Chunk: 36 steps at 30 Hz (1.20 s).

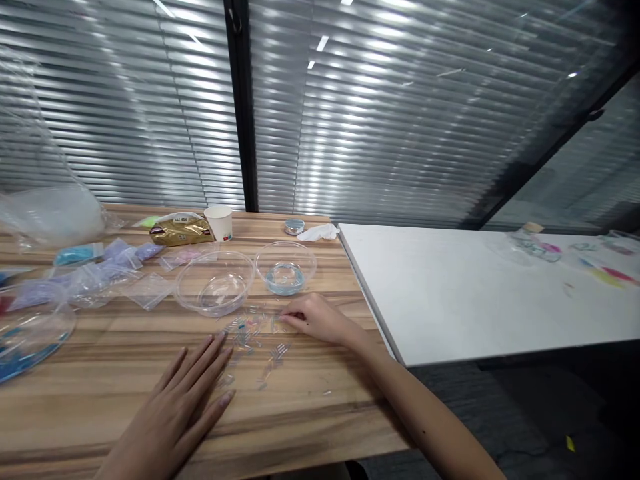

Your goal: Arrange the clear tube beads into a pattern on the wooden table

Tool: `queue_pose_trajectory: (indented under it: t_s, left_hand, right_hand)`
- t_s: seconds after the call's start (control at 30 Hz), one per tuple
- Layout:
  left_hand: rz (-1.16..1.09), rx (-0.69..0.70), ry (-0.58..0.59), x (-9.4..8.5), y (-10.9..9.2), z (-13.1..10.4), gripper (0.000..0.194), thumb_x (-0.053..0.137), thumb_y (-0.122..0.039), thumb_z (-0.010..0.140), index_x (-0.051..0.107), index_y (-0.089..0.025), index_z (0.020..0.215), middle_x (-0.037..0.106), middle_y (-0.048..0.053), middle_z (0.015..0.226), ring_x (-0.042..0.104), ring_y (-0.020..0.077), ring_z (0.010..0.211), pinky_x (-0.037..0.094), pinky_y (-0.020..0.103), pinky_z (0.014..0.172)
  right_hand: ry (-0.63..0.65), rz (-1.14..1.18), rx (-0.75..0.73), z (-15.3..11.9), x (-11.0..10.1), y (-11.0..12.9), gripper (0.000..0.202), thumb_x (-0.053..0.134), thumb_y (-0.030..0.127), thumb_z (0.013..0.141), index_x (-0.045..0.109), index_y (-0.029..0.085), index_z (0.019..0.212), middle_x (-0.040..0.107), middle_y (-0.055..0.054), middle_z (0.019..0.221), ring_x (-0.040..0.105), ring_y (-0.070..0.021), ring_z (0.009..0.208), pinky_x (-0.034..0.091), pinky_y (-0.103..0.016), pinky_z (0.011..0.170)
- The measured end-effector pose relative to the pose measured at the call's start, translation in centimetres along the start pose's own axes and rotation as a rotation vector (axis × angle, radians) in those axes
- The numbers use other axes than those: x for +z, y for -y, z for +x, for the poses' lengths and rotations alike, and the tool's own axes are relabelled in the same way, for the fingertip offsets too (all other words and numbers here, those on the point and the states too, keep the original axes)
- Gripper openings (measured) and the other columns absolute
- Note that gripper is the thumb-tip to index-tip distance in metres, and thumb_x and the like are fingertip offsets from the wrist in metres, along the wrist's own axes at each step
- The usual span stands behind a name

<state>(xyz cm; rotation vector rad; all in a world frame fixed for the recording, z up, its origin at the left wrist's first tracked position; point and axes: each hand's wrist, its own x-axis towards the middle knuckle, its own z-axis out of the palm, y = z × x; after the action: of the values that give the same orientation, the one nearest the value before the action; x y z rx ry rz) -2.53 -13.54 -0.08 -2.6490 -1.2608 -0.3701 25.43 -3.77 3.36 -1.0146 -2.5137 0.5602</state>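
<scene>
My left hand [183, 400] lies flat on the wooden table, palm down with its fingers apart, just left of a scatter of small tube-like pieces [243, 335]. At the right edge of that scatter my right hand [313, 318] is closed in a pinch, its fingertips low over the table. Whatever is between those fingertips is too small to make out. Behind the pieces stand two clear plastic bowls: the left bowl [215, 283] looks nearly bare inside, while the right bowl [285, 277] has pale blue pieces at its bottom.
Bags with purple contents [95, 277], a blue packet [79, 254] and a bowl of blue pieces [37, 340] lie to the left. A gold tissue pack [181, 231], paper cup [219, 223], round tin [295, 227] and crumpled tissue [319, 232] line the back. A white table [475, 293] adjoins rightward.
</scene>
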Motion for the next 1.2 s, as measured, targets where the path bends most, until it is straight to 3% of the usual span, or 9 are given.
queue_pose_trajectory:
  t_s: [0.6, 1.2]
  left_hand:
    - [-0.03, -0.01, 0.005, -0.06, -0.04, 0.02, 0.062, 0.038, -0.043, 0.096, 0.013, -0.025, 0.15, 0.032, 0.002, 0.149, 0.032, 0.0244, 0.136, 0.034, 0.043, 0.108]
    - [0.002, 0.013, 0.032, 0.42, 0.19, -0.32, 0.061, 0.034, -0.043, 0.097, 0.012, -0.024, 0.15, 0.03, 0.003, 0.15, 0.03, 0.0248, 0.137, 0.028, 0.045, 0.111]
  right_hand:
    - [0.002, 0.032, -0.012, -0.09, 0.05, -0.21, 0.019, 0.052, 0.018, 0.091, 0.067, 0.014, 0.08, 0.067, -0.003, 0.076, 0.053, -0.0109, 0.062, 0.033, -0.02, 0.06]
    - [-0.006, -0.006, -0.041, -0.1, 0.39, -0.23, 0.022, 0.049, 0.018, 0.093, 0.066, 0.015, 0.078, 0.068, -0.004, 0.079, 0.057, -0.0123, 0.067, 0.037, -0.02, 0.064]
